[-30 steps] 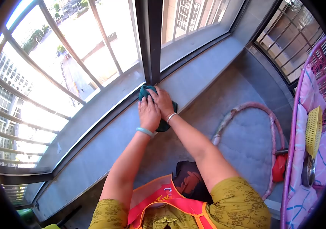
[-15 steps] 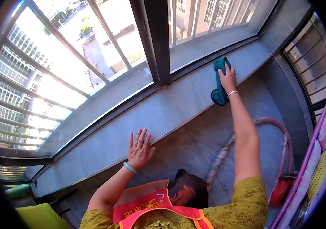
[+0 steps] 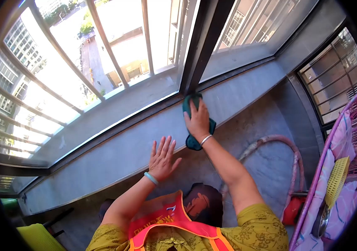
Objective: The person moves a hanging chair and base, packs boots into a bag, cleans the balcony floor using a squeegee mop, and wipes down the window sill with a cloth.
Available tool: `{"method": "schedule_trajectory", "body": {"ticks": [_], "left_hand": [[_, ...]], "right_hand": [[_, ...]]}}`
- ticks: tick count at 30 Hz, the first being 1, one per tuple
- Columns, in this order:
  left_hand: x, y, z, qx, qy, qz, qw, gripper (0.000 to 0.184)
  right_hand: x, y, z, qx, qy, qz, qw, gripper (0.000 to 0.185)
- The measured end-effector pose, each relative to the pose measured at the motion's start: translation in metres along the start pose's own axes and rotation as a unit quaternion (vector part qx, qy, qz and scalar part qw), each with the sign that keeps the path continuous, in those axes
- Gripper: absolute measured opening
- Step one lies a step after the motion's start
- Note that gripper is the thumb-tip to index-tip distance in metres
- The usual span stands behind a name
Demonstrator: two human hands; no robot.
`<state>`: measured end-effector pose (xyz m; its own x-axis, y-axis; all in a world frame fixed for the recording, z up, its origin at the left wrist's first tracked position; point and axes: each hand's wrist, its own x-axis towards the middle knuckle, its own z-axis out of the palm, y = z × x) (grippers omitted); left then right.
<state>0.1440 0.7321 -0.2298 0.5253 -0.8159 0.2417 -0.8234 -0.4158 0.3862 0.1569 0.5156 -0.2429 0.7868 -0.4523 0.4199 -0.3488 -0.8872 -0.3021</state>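
My right hand (image 3: 198, 121) presses a dark green cloth (image 3: 193, 143) onto the pale stone windowsill (image 3: 115, 157), close to the dark upright window post. One end of the cloth hangs over the sill's front edge. To the left, my left hand (image 3: 162, 162) rests with fingers outstretched on the sill near that same edge, holding nothing. A pale green bangle (image 3: 151, 178) is on the left wrist and a silver one (image 3: 205, 139) on the right.
Barred windows run behind the sill, split by the dark post (image 3: 201, 46). A hose (image 3: 297, 161) loops on the floor. On the right stands a pink-framed chair (image 3: 318, 180) with a yellow perforated basket (image 3: 336, 180). A lime-green object (image 3: 40, 238) sits lower left.
My right hand has slid the cloth leftward along the sill toward the window post and my left hand. The view has shifted slightly. My left hand stays flat on the sill.
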Motion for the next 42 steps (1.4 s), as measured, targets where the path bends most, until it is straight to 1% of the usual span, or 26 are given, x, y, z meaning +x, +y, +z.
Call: {"method": "schedule_trajectory", "body": {"ticks": [3, 4, 5, 6, 8, 10, 11, 13, 14, 16, 17, 19, 21, 23, 24, 25, 27, 28, 29, 30, 31, 32, 38, 40, 41, 42], "left_hand": [[-0.007, -0.007, -0.003, -0.064, 0.043, -0.028, 0.997, 0.061], [-0.007, -0.012, -0.004, -0.123, 0.119, -0.055, 0.984, 0.059], [-0.01, -0.017, -0.007, -0.181, 0.195, -0.081, 0.96, 0.057], [-0.02, -0.029, -0.015, -0.178, 0.231, -0.084, 0.953, 0.055], [-0.043, -0.052, -0.047, -0.163, 0.255, -0.109, 0.947, 0.052], [-0.082, -0.083, -0.083, -0.16, 0.283, -0.172, 0.93, 0.048], [-0.098, -0.099, -0.098, -0.174, 0.294, -0.208, 0.917, 0.046], [-0.122, -0.114, -0.116, -0.164, 0.312, -0.23, 0.907, 0.042], [-0.135, -0.123, -0.119, -0.154, 0.313, -0.246, 0.905, 0.041], [-0.156, -0.136, -0.123, -0.153, 0.31, -0.282, 0.895, 0.037], [-0.163, -0.141, -0.123, -0.15, 0.312, -0.284, 0.894, 0.037], [-0.172, -0.143, -0.119, -0.207, 0.311, -0.304, 0.876, 0.036], [-0.168, -0.139, -0.116, -0.192, 0.308, -0.303, 0.881, 0.036], [-0.159, -0.13, -0.113, -0.119, 0.316, -0.287, 0.897, 0.038], [-0.151, -0.125, -0.115, -0.11, 0.322, -0.27, 0.901, 0.039], [-0.144, -0.12, -0.118, -0.089, 0.334, -0.266, 0.9, 0.04], [-0.137, -0.122, -0.107, -0.071, 0.333, -0.253, 0.906, 0.039], [-0.156, -0.133, -0.104, -0.094, 0.31, -0.299, 0.898, 0.05], [-0.144, -0.123, -0.098, -0.064, 0.242, -0.311, 0.917, 0.065], [-0.132, -0.113, -0.092, -0.032, 0.173, -0.316, 0.932, 0.081], [-0.133, -0.108, -0.097, -0.037, 0.201, -0.302, 0.931, 0.083], [-0.148, -0.119, -0.102, -0.029, 0.189, -0.301, 0.934, 0.084], [-0.185, -0.147, -0.114, -0.024, 0.173, -0.304, 0.937, 0.084], [-0.205, -0.163, -0.131, -0.02, 0.182, -0.315, 0.931, 0.083], [-0.217, -0.17, -0.139, -0.005, 0.17, -0.337, 0.926, 0.083], [-0.228, -0.178, -0.145, 0.009, 0.158, -0.36, 0.92, 0.083]], "right_hand": [[-0.036, -0.078, 0.022, 0.038, -0.038, -0.059, 0.997, 0.053], [-0.049, -0.101, 0.038, 0.002, -0.062, -0.075, 0.995, 0.051], [-0.059, -0.129, 0.042, 0.01, -0.024, -0.102, 0.994, 0.049], [-0.065, -0.157, 0.045, 0.019, -0.03, -0.084, 0.996, 0.05], [-0.076, -0.205, 0.054, 0.032, -0.044, -0.073, 0.996, 0.051], [-0.105, -0.251, 0.063, 0.099, -0.108, -0.191, 0.971, 0.055], [-0.118, -0.28, 0.071, 0.115, -0.088, -0.21, 0.967, 0.057], [-0.135, -0.325, 0.084, 0.221, -0.107, -0.185, 0.952, 0.057], [-0.139, -0.338, 0.085, 0.227, -0.11, -0.191, 0.949, 0.057], [-0.145, -0.355, 0.085, 0.149, -0.126, -0.234, 0.952, 0.057], [-0.141, -0.357, 0.077, 0.151, -0.125, -0.238, 0.951, 0.057], [-0.132, -0.352, 0.063, 0.173, -0.199, -0.215, 0.94, 0.057], [-0.123, -0.345, 0.056, 0.19, -0.191, -0.232, 0.935, 0.058], [-0.113, -0.332, 0.046, 0.212, -0.26, -0.25, 0.908, 0.053], [-0.106, -0.324, 0.057, 0.216, -0.246, -0.284, 0.901, 0.051], [-0.102, -0.318, 0.062, 0.232, -0.18, -0.318, 0.902, 0.049], [-0.105, -0.33, 0.065, 0.37, -0.256, -0.268, 0.852, 0.049], [-0.103, -0.336, 0.067, 0.435, -0.289, -0.237, 0.819, 0.049], [-0.112, -0.33, 0.081, 0.44, -0.312, -0.254, 0.803, 0.049], [-0.12, -0.306, 0.092, 0.183, -0.19, -0.395, 0.88, 0.052], [-0.119, -0.292, 0.1, -0.09, -0.022, -0.486, 0.869, 0.054], [-0.129, -0.308, 0.112, -0.064, -0.021, -0.489, 0.87, 0.054], [-0.146, -0.347, 0.112, -0.113, -0.059, -0.496, 0.859, 0.056], [-0.158, -0.377, 0.121, 0.011, -0.163, -0.468, 0.869, 0.057], [-0.161, -0.392, 0.124, 0.011, -0.164, -0.472, 0.866, 0.057], [-0.161, -0.408, 0.128, 0.018, -0.094, -0.503, 0.859, 0.058]]}}
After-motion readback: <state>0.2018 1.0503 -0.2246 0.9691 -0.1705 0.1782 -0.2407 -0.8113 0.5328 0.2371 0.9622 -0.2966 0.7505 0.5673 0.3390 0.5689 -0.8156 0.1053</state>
